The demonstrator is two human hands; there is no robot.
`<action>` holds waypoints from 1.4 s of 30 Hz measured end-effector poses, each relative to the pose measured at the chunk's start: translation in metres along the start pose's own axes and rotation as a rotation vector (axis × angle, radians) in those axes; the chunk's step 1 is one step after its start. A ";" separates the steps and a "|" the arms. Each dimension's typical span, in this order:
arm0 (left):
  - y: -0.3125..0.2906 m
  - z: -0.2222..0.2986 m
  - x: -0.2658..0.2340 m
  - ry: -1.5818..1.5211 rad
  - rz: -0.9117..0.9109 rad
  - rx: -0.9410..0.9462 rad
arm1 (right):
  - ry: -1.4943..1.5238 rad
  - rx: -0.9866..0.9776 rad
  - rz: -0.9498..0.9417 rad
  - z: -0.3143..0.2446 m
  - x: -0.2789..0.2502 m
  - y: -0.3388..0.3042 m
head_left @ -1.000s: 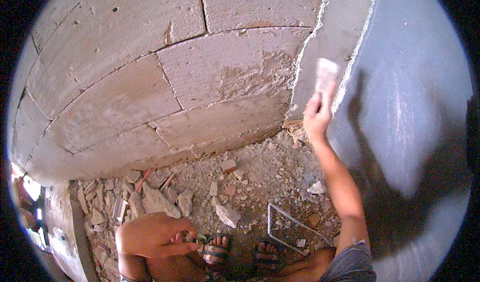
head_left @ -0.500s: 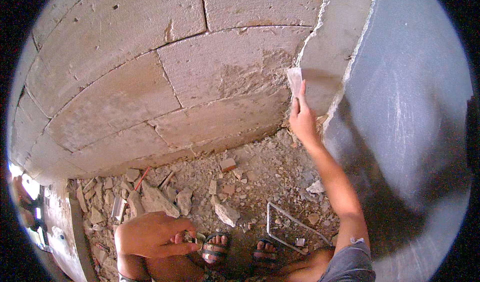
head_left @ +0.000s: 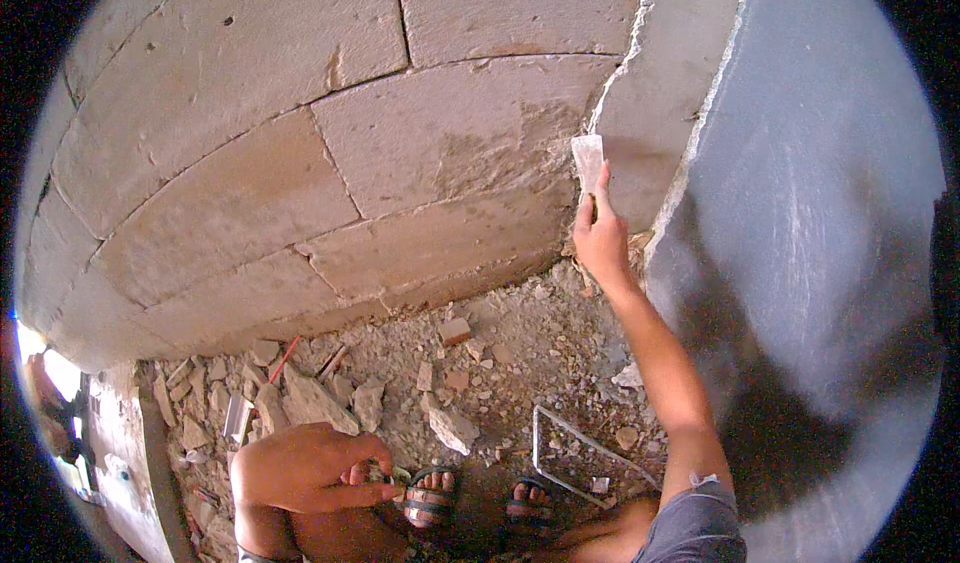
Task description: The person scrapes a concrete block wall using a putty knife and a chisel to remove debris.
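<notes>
The largest thing is the block wall (head_left: 220, 183), pale and dry-looking, with dark joints. Right of the block wall, past a strip, spreads a smooth blue-grey panel (head_left: 830, 143). At the foot of the block wall lies stony rubble (head_left: 510, 348). The grey strip (head_left: 665, 73) runs up the block wall's right edge, bordered by ragged white seams. Out from the block wall's foot, on the near side, a bent pale rod (head_left: 590, 440) lies on the rubble.

The left hand (head_left: 325, 468), well apart from the block wall on its near side, is loosely curled; I cannot tell whether it holds anything. The right hand (head_left: 604, 243), near the block wall's lower right edge, grips a putty knife, one finger laid along it.

That putty knife (head_left: 588, 155) is at the block wall's right edge, its flared end pointing up; whether it touches is unclear. It should be light, thin and springy at the blade, unlikely to break, perhaps slippery if dusty. The narrow end, which the hand covers, seems the place to hold; the broad edge is best left free.
</notes>
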State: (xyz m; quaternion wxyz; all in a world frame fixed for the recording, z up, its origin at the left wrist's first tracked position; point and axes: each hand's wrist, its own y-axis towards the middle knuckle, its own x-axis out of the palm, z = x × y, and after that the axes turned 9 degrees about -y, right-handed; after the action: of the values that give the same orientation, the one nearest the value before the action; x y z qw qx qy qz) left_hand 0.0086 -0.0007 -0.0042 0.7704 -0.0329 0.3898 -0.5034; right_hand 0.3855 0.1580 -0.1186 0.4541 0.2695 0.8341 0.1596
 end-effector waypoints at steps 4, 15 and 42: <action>-0.003 -0.001 0.002 0.005 -0.002 -0.008 | 0.139 0.013 0.083 0.014 -0.022 0.018; -0.002 0.005 0.002 -0.012 0.015 0.045 | 0.003 -0.086 0.071 0.005 -0.006 0.011; -0.007 0.000 0.007 0.036 -0.007 -0.080 | 0.027 -0.068 -0.020 -0.008 -0.017 0.012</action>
State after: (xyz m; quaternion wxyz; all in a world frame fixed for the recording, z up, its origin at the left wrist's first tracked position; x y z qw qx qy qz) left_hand 0.0043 -0.0097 -0.0048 0.7597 -0.0558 0.4232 -0.4905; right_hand 0.3899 0.1571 -0.0970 0.4535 0.2434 0.8367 0.1870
